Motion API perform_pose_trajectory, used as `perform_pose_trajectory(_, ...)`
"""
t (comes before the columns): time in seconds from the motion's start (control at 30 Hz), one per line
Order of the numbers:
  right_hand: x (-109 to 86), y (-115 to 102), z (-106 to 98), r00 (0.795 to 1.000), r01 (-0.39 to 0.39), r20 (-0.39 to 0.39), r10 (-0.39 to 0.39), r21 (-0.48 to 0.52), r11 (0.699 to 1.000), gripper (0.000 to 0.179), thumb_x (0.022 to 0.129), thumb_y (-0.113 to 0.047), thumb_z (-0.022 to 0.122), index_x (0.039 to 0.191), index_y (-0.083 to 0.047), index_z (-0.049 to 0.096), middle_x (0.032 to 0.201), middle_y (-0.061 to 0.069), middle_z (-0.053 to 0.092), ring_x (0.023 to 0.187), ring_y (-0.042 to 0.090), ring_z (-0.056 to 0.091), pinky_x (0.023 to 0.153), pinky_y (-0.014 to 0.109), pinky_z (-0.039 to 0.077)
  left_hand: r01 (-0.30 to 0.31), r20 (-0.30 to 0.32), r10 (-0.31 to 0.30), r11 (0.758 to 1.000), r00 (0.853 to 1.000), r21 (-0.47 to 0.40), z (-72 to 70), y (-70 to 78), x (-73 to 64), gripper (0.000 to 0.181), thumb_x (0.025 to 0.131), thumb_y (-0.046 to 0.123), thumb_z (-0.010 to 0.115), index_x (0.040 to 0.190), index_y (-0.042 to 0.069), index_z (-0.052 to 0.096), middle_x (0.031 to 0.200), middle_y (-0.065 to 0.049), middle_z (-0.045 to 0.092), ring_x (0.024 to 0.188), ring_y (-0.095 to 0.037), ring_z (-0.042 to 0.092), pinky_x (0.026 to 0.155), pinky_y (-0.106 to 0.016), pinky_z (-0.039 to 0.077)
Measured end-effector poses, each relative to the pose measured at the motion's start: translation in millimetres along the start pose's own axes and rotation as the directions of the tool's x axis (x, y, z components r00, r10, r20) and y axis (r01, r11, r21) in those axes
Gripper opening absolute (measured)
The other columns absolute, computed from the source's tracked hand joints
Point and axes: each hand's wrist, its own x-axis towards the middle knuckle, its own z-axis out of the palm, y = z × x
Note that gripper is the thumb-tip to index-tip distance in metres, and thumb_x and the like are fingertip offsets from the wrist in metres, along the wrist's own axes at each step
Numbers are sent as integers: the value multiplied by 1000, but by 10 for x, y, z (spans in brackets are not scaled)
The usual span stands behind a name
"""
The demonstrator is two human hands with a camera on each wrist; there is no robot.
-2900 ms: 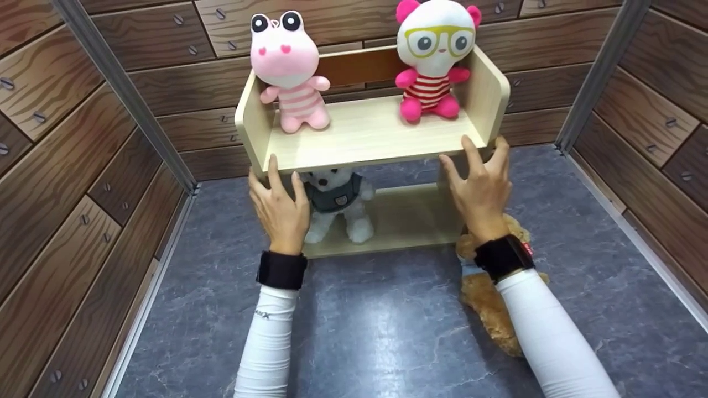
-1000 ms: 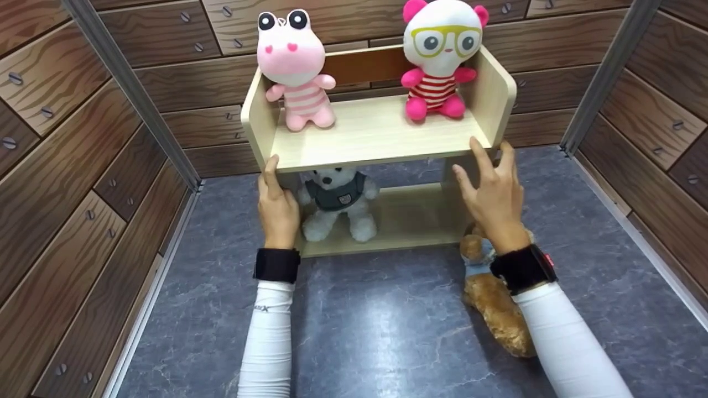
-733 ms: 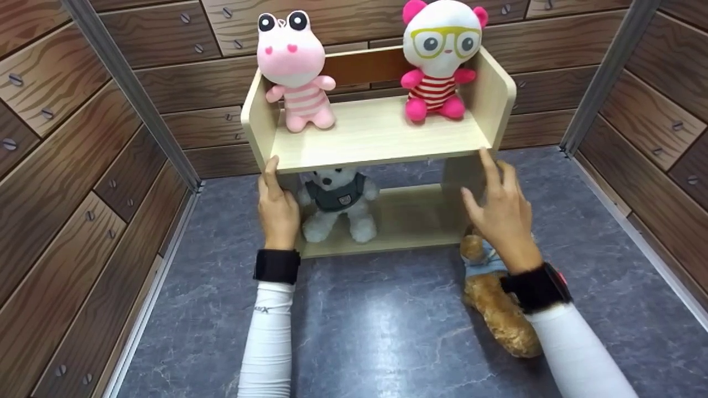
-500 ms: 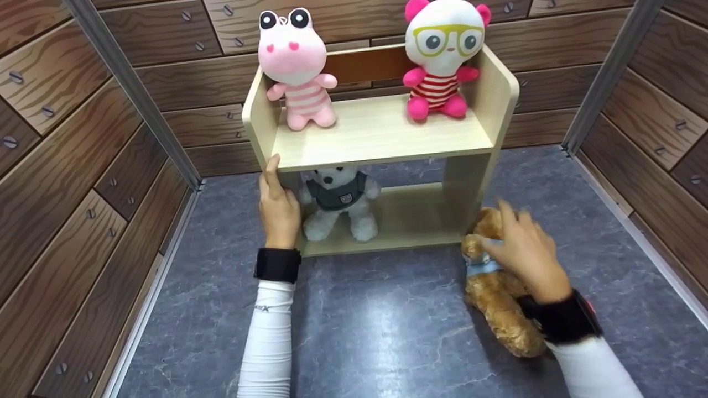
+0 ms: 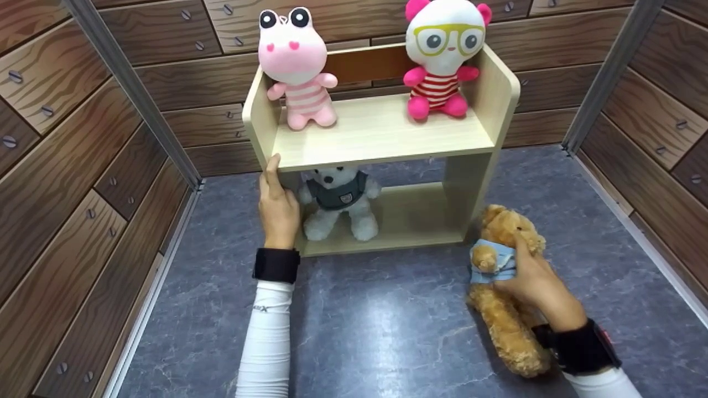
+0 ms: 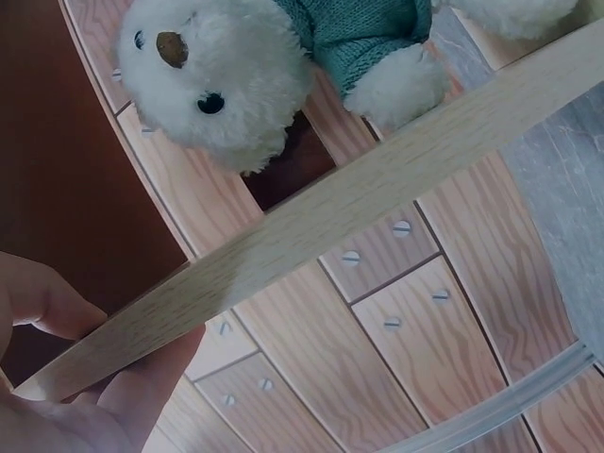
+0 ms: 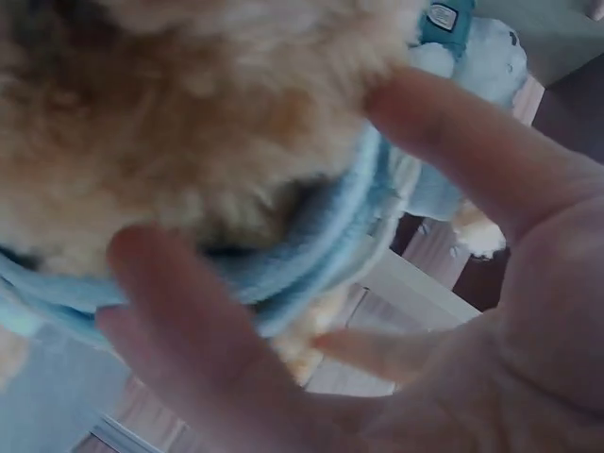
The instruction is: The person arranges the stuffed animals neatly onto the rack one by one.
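Observation:
In the head view my left hand grips the left side of a pale wooden two-tier shelf. The left wrist view shows thumb and fingers on either side of the panel edge. Right of the shelf, my right hand holds a brown teddy bear in a light blue top by its upper body. In the right wrist view its fur sits between thumb and fingers, blurred at close range. The hand covers part of the bear's chest.
On the upper tier stand a pink striped frog-like plush at left and a panda plush with yellow glasses at right. A white plush bear in a dark green top sits on the lower tier. Wood-patterned walls enclose the grey floor.
My right hand has left the shelf's front right corner, come down to the teddy bear and taken hold of it. The bear has shifted slightly. My left hand stays at the shelf's left side.

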Motion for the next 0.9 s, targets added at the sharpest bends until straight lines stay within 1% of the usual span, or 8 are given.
perform_pose_trajectory(0.07,-4,32,24,999,-40,24,39,36,999,131,73,-26,83,153,4,-17,122,56,41,102,63,54,87,66,48,4,2,-4,1000,1000,2,0,2,3,73,81,-17,50,141,24,36,134,-30,52,99,-51,60,74,-57,54)
perform_pose_trajectory(0.17,-5,85,70,996,-79,51,76,63,995,142,71,-32,85,150,-4,-30,116,55,45,86,52,61,74,57,54,9,3,-9,1000,1000,7,-1,3,5,73,81,-17,50,140,24,37,130,-30,53,96,-51,60,72,-57,53)
perform_pose_trajectory(0.33,1,147,158,996,-84,43,80,83,993,152,68,-38,88,147,-10,-39,114,54,48,79,41,62,71,53,54,17,8,-17,1000,1000,8,-7,9,5,75,81,-16,50,141,26,36,127,-30,54,89,-50,60,69,-57,53)
perform_pose_trajectory(0.47,12,174,231,998,-64,26,61,136,989,154,67,-33,90,145,-11,-41,117,55,46,86,47,62,80,57,53,22,10,-22,1000,1000,2,-5,5,-4,75,81,-17,50,141,26,35,129,-31,54,89,-50,61,69,-55,54)
perform_pose_trajectory(0.63,33,198,281,998,-56,14,54,201,978,156,65,-28,91,144,-16,-43,131,59,29,102,60,56,92,64,48,21,9,-21,1000,1000,6,2,0,-7,75,81,-18,50,140,25,35,130,-32,53,89,-50,61,69,-55,55)
perform_pose_trajectory(0.73,43,208,306,999,-54,5,54,222,974,157,64,-27,91,144,-19,-44,133,59,26,102,59,56,93,63,48,24,7,-24,1000,1000,5,0,-1,-4,75,81,-18,49,140,26,35,130,-32,53,90,-51,62,68,-55,55)
perform_pose_trajectory(0.8,41,204,320,999,-51,-5,53,218,975,158,63,-26,91,145,-20,-43,133,59,27,97,55,59,90,61,50,26,8,-26,1000,1000,8,-2,1,-2,76,81,-18,49,140,26,35,129,-33,53,89,-51,62,68,-55,55)
perform_pose_trajectory(0.9,26,188,340,999,-32,-31,39,200,979,157,62,-26,91,146,-19,-41,134,59,27,101,58,57,92,64,47,28,13,-28,999,1000,16,0,5,-1,76,82,-18,50,141,27,34,127,-33,54,87,-50,62,66,-54,55)
